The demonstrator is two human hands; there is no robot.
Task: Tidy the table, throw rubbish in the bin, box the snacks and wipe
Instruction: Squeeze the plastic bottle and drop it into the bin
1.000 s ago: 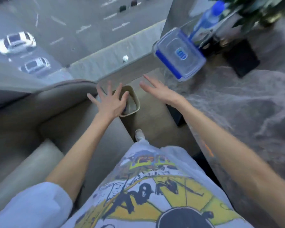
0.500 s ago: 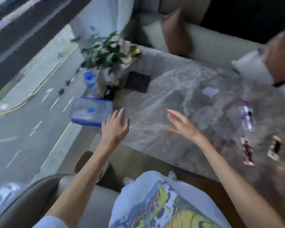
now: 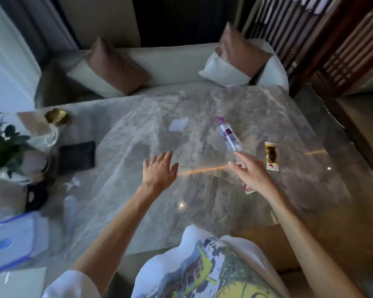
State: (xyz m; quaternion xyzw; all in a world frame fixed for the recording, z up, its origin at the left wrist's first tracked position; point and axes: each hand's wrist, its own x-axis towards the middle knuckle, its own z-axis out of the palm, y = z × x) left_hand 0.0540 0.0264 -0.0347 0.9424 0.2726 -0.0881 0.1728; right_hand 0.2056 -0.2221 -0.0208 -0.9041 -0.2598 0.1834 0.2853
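Left hand (image 3: 159, 168): open, fingers spread, above table (image 3: 138, 211) | right hand (image 3: 251, 173): open, empty, over packet (image 3: 249, 190), near bottle (image 3: 229, 135) | second packet (image 3: 271, 155): just right

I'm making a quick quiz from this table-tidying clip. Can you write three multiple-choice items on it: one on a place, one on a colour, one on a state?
1. Where is the lidded plastic box? A near left corner of the table B on the sofa C far right
2. The bottle has a cap that is: A green B purple C orange
3. The left hand is: A open, empty B gripping the bottle C fisted

A: the box sits at the table's near left corner.
B: the cap is purple.
A: fingers spread, holding nothing.
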